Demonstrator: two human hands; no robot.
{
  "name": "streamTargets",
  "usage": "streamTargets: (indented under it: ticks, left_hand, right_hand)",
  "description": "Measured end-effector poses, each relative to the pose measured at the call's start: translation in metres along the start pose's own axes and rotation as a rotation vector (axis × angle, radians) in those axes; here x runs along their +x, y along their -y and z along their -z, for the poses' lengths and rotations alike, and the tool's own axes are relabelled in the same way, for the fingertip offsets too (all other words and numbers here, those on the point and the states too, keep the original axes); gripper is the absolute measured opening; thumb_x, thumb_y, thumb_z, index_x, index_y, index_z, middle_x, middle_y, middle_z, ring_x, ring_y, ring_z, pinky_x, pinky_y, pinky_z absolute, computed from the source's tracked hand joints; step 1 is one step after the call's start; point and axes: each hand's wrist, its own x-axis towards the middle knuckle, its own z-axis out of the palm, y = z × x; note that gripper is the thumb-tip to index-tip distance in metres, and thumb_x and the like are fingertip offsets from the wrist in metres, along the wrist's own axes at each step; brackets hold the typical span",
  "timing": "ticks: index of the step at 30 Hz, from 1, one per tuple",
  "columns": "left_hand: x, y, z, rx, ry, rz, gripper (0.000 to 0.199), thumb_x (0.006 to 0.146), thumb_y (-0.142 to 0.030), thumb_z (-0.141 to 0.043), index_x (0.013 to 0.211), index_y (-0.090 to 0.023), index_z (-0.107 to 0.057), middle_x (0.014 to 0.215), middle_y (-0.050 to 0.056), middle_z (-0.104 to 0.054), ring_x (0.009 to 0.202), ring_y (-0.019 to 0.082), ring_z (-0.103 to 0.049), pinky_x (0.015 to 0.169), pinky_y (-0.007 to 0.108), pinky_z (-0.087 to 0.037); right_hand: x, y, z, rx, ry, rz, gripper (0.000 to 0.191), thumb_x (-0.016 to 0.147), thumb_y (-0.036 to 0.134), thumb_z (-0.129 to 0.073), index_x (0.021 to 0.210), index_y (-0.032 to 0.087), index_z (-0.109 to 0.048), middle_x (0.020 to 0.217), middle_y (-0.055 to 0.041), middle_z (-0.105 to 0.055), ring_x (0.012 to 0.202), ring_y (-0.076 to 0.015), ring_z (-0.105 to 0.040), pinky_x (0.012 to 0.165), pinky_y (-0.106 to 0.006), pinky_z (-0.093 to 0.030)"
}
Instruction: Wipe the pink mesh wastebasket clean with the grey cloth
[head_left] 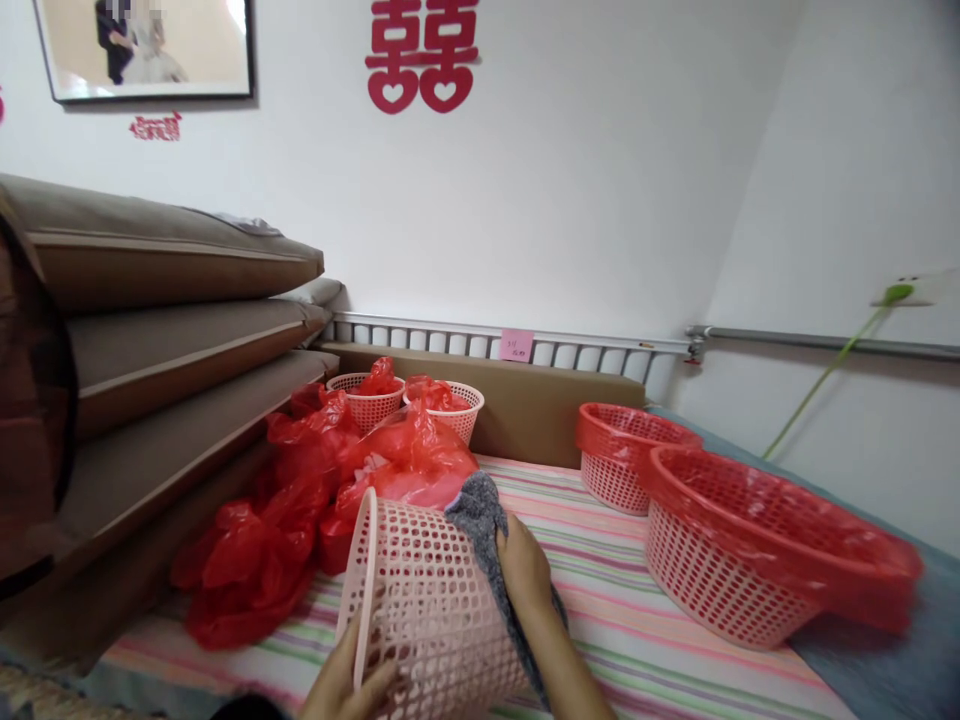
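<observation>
Two hands of mine are busy with one pink basket [439, 585] close in front of me. With my left hand [349, 680] I have hold of its rim, thumb on the outer wall and fingers behind it, the grip closed round the edge. My right hand [529, 565] is curled over a grey cloth [491, 535], bunched at the top and trailing down the basket's far side; how firmly I squeeze it, I cannot tell.

What matters is how the basket lies: tipped on its side, mouth to my left, its long axis running from the rim at my left hand down to the right, towards the base. So my left hand is nearer the mouth, my right nearer the base, and the cloth sits against the upper right of the perforated wall, between basket and palm.

Under and beyond it spreads a striped sheet [600, 600]. Just past the mouth, to the left, lie crumpled red bags [251, 575]; well to the right stand two red-lined baskets [727, 575]. Farther off, two small baskets [375, 410] hold more red plastic before a brown cushion [555, 415], with a radiator [450, 338] behind.
</observation>
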Motion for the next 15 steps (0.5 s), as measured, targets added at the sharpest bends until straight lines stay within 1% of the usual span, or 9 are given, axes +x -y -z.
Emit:
streamTargets:
  ticks: [1, 3, 5, 6, 7, 9, 11, 13, 15]
  left_hand:
    - [0.006, -0.012, -0.002, 0.013, 0.027, 0.002, 0.068, 0.070, -0.045, -0.066, 0.124, -0.016, -0.036, 0.096, 0.010, -0.065, 0.080, 0.024, -0.066, 0.063, 0.031, -0.053]
    - [0.018, -0.036, -0.006, -0.014, 0.019, -0.002, 0.069, 0.068, -0.040, -0.066, 0.125, -0.016, -0.035, 0.085, 0.006, -0.064, 0.069, 0.021, -0.065, 0.054, 0.027, -0.049]
    - [0.027, -0.051, -0.008, -0.076, 0.012, 0.061, 0.073, 0.067, -0.038, -0.066, 0.129, -0.017, -0.033, 0.080, 0.004, -0.065, 0.065, 0.021, -0.064, 0.057, 0.029, -0.050]
    - [0.029, -0.054, -0.008, -0.087, 0.005, 0.086, 0.076, 0.067, -0.037, -0.067, 0.131, -0.017, -0.031, 0.078, 0.004, -0.066, 0.064, 0.021, -0.065, 0.057, 0.030, -0.050]
    - [0.029, -0.053, -0.007, -0.083, -0.002, 0.097, 0.079, 0.066, -0.037, -0.068, 0.132, -0.017, -0.030, 0.076, 0.003, -0.067, 0.063, 0.021, -0.065, 0.057, 0.030, -0.050]
    - [0.024, -0.045, -0.003, -0.051, -0.004, 0.085, 0.080, 0.066, -0.038, -0.070, 0.132, -0.017, -0.029, 0.069, 0.001, -0.066, 0.061, 0.021, -0.065, 0.055, 0.029, -0.050]
    - [0.014, -0.035, 0.003, -0.046, 0.011, 0.082, 0.080, 0.066, -0.042, -0.071, 0.130, -0.017, -0.030, 0.070, 0.001, -0.067, 0.063, 0.022, -0.066, 0.056, 0.030, -0.051]
    - [0.004, -0.029, 0.009, -0.054, 0.017, 0.094, 0.085, 0.061, -0.047, -0.075, 0.127, -0.017, -0.029, 0.086, 0.006, -0.070, 0.076, 0.025, -0.067, 0.062, 0.033, -0.054]
    - [-0.004, -0.027, 0.014, -0.046, 0.040, 0.110, 0.091, 0.055, -0.051, -0.077, 0.124, -0.016, -0.030, 0.102, 0.012, -0.069, 0.088, 0.028, -0.065, 0.069, 0.035, -0.055]
  right_hand:
    - [-0.004, 0.000, 0.001, 0.006, -0.014, 0.013, 0.028, 0.086, 0.018, -0.038, 0.106, 0.017, -0.057, 0.100, -0.0088, -0.066, 0.094, -0.0182, -0.061, 0.075, -0.023, -0.041]
    - [-0.013, -0.004, 0.000, 0.020, -0.045, 0.039, 0.029, 0.087, 0.018, -0.036, 0.106, 0.016, -0.057, 0.102, -0.0093, -0.065, 0.095, -0.0180, -0.061, 0.078, -0.024, -0.042]
    - [-0.026, -0.012, -0.005, 0.032, -0.075, 0.051, 0.031, 0.087, 0.017, -0.034, 0.110, 0.015, -0.054, 0.108, -0.0111, -0.063, 0.100, -0.0189, -0.059, 0.084, -0.026, -0.042]
    - [-0.034, -0.017, -0.010, 0.045, -0.112, 0.064, 0.033, 0.086, 0.017, -0.034, 0.113, 0.014, -0.053, 0.112, -0.0121, -0.061, 0.103, -0.0197, -0.057, 0.087, -0.028, -0.041]
    - [-0.043, -0.024, -0.015, 0.062, -0.160, 0.084, 0.035, 0.086, 0.018, -0.034, 0.116, 0.013, -0.050, 0.116, -0.0130, -0.060, 0.106, -0.0203, -0.056, 0.090, -0.030, -0.041]
    - [-0.060, -0.037, -0.027, 0.111, -0.314, 0.157, 0.038, 0.086, 0.020, -0.036, 0.121, 0.012, -0.047, 0.119, -0.0137, -0.058, 0.109, -0.0217, -0.054, 0.093, -0.035, -0.041]
    - [-0.073, -0.046, -0.035, 0.134, -0.416, 0.221, 0.039, 0.086, 0.022, -0.036, 0.124, 0.013, -0.044, 0.122, -0.0136, -0.057, 0.112, -0.0221, -0.052, 0.095, -0.037, -0.041]
    - [-0.080, -0.047, -0.036, 0.137, -0.423, 0.256, 0.039, 0.086, 0.021, -0.036, 0.124, 0.013, -0.044, 0.123, -0.0130, -0.056, 0.113, -0.0217, -0.051, 0.096, -0.037, -0.040]
    - [-0.077, -0.040, -0.027, 0.140, -0.357, 0.256, 0.039, 0.086, 0.018, -0.034, 0.122, 0.013, -0.046, 0.121, -0.0124, -0.057, 0.112, -0.0211, -0.052, 0.096, -0.036, -0.040]
